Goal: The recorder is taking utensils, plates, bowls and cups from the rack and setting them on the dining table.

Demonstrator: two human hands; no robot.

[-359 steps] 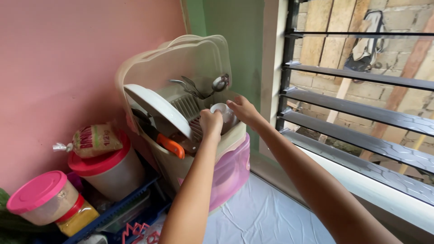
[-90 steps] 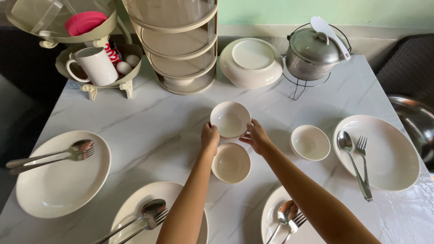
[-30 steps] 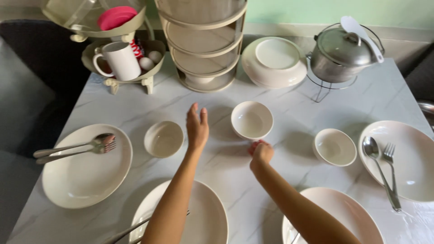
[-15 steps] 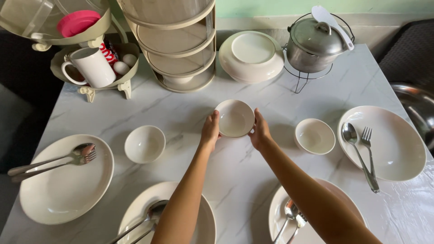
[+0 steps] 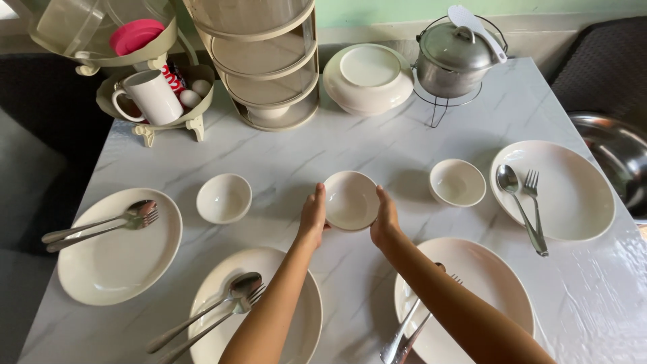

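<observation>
The small white bowl (image 5: pixel 351 200) sits right between the two hands, in the middle of the marble surface (image 5: pixel 377 145). The left hand (image 5: pixel 313 217) cups its left side and the right hand (image 5: pixel 386 219) cups its right side. Both hands are half curled around the bowl with the fingers up, and both touch its rim. The bowl is round, so it has no long side. It is upright and open at the top. Both hands are just as near to it. Both arms reach forward from the bottom, over two big plates (image 5: pixel 283 296). Another small bowl (image 5: pixel 224 198) stands well apart to the left, and one more (image 5: pixel 457 183) to the right.
</observation>
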